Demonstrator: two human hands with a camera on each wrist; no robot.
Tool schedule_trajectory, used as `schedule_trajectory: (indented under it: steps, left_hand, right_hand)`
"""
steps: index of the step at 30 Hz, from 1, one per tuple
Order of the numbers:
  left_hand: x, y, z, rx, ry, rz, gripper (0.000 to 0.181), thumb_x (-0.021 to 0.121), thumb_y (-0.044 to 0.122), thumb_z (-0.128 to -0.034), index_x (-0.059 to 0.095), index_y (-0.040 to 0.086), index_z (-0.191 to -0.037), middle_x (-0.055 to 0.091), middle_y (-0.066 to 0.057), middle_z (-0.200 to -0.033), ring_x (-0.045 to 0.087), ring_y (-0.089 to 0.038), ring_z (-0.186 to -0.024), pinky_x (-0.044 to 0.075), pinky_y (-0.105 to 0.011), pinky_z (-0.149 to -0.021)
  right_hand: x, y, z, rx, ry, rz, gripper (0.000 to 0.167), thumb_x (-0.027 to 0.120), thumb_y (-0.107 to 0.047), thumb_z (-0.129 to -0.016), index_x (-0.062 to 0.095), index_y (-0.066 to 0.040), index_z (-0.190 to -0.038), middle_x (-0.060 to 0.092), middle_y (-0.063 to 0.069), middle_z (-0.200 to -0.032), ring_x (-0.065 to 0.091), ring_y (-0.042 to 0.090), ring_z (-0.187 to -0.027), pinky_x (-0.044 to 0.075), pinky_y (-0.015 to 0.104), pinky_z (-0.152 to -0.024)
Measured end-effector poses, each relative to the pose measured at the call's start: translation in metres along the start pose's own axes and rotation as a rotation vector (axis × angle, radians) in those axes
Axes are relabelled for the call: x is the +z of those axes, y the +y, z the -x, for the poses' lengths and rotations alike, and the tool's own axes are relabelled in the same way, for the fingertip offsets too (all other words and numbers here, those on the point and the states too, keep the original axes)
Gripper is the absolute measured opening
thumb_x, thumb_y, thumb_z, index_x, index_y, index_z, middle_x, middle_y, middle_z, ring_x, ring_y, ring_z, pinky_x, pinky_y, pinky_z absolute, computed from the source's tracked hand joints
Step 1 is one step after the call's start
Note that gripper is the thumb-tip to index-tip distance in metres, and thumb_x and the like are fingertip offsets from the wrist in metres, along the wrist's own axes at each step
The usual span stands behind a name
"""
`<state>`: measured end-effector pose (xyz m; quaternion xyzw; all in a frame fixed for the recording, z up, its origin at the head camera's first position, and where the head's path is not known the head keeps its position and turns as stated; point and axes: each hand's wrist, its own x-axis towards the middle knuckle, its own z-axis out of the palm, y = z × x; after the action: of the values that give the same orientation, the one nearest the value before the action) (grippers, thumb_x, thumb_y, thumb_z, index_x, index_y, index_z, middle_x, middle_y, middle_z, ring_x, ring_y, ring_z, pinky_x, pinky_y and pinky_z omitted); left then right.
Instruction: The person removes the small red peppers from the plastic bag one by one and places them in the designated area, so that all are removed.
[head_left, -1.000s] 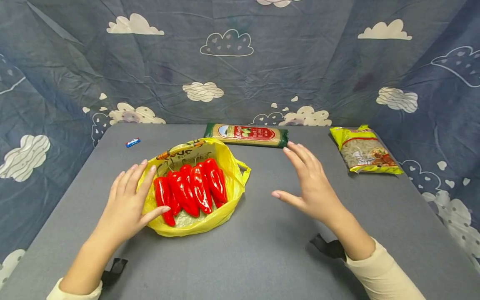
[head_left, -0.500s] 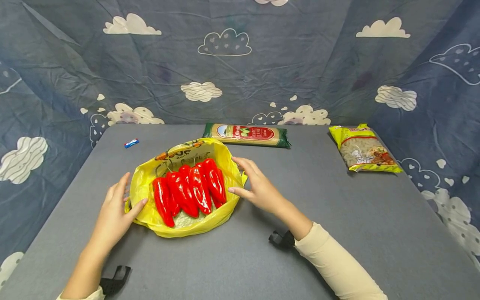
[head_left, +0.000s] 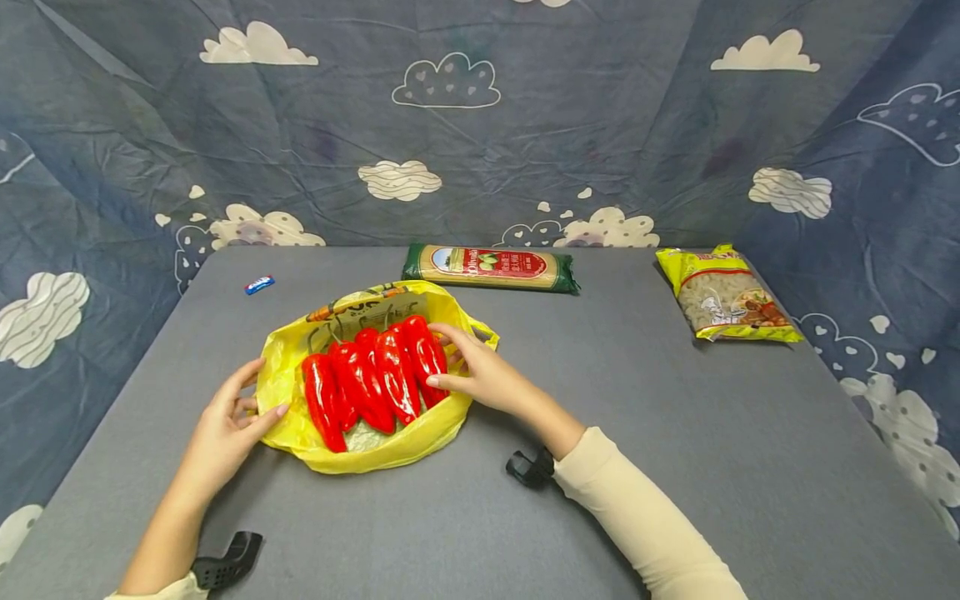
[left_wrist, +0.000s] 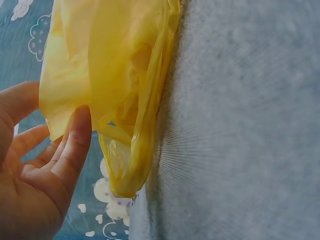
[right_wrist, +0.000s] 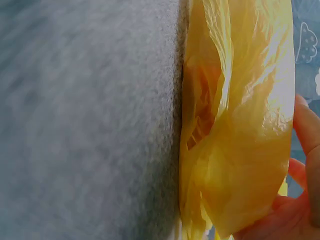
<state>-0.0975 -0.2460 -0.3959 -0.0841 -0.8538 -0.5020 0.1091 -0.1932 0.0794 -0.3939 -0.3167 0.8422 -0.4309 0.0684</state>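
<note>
A yellow plastic bag (head_left: pixel 420 446) lies with its mouth turned up, and several glossy red peppers (head_left: pixel 362 387) show inside. My left hand (head_left: pixel 221 433) holds the bag's left rim, thumb over the inner side and fingers outside. In the left wrist view, the left hand (left_wrist: pixel 45 170) has the thin yellow plastic between thumb and fingers. My right hand (head_left: pixel 491 375) reaches over the right rim, its thumb and forefinger spread beside the rightmost pepper (head_left: pixel 426 354). Whether they touch it is unclear. In the right wrist view, the bag wall partly hides the right hand (right_wrist: pixel 295 210).
A pack of spaghetti (head_left: pixel 491 268) lies at the table's back edge. At back right is a yellow-green bag of pale food pieces (head_left: pixel 727 296). A small blue wrapped item (head_left: pixel 259 285) lies at back left. Cloud-patterned cloth (head_left: pixel 562 125) hangs around the grey table (head_left: pixel 675 467).
My right hand has moved left from the open table to over the bag's right rim. My left hand has shifted from above the peppers out to the left rim.
</note>
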Motion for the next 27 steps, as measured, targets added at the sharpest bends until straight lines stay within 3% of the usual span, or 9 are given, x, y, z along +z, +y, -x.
schedule_trajectory:
  steps: [7, 13, 17, 21, 27]
  left_hand:
    - [0.001, -0.003, 0.001, 0.009, 0.019, 0.011, 0.066, 0.065, -0.009, -0.0767, 0.033, -0.003, -0.134, 0.039, -0.02, -0.122, 0.052, 0.002, -0.073, 0.045, -0.012, -0.056]
    - [0.001, -0.004, 0.001, 0.007, 0.018, 0.002, 0.065, 0.065, -0.007, -0.0774, 0.033, -0.002, -0.134, 0.037, -0.015, -0.127, 0.053, 0.004, -0.075, 0.045, -0.013, -0.056]
    - [0.001, -0.006, 0.0, 0.01, 0.016, -0.006, 0.065, 0.065, -0.007, -0.0779, 0.033, -0.002, -0.134, 0.036, -0.015, -0.127, 0.053, 0.004, -0.076, 0.045, -0.013, -0.056]
    - [0.001, -0.007, 0.0, 0.01, 0.017, -0.014, 0.065, 0.065, -0.006, -0.0777, 0.033, -0.001, -0.134, 0.036, -0.013, -0.128, 0.053, 0.004, -0.075, 0.045, -0.013, -0.055]
    - [0.0, -0.008, 0.001, 0.0, 0.015, -0.013, 0.065, 0.065, -0.005, -0.0781, 0.033, -0.001, -0.134, 0.038, -0.011, -0.127, 0.053, 0.003, -0.073, 0.045, -0.013, -0.054]
  right_hand:
    - [0.004, 0.002, -0.008, -0.025, -0.028, -0.048, 0.074, 0.072, -0.024, -0.077, 0.031, -0.014, -0.139, 0.048, 0.007, -0.11, 0.053, 0.015, -0.068, 0.047, 0.026, -0.061]
    - [0.003, -0.001, -0.012, 0.021, -0.099, -0.134, 0.075, 0.07, -0.008, -0.077, 0.031, -0.017, -0.14, 0.042, 0.008, -0.122, 0.049, 0.013, -0.053, 0.045, 0.024, -0.052]
    - [-0.001, -0.006, -0.012, 0.086, -0.149, -0.208, 0.075, 0.066, -0.002, -0.078, 0.03, -0.021, -0.141, 0.055, 0.009, -0.103, 0.044, 0.012, -0.046, 0.04, 0.023, -0.047]
    - [-0.007, -0.014, -0.008, 0.111, -0.166, -0.269, 0.073, 0.064, 0.002, -0.079, 0.03, -0.017, -0.141, 0.056, 0.012, -0.09, 0.04, 0.013, -0.047, 0.035, 0.022, -0.046]
    - [-0.019, -0.033, 0.003, 0.077, -0.142, -0.334, 0.07, 0.063, 0.003, -0.08, 0.029, -0.008, -0.14, 0.045, 0.018, -0.106, 0.051, 0.018, -0.064, 0.044, 0.022, -0.056]
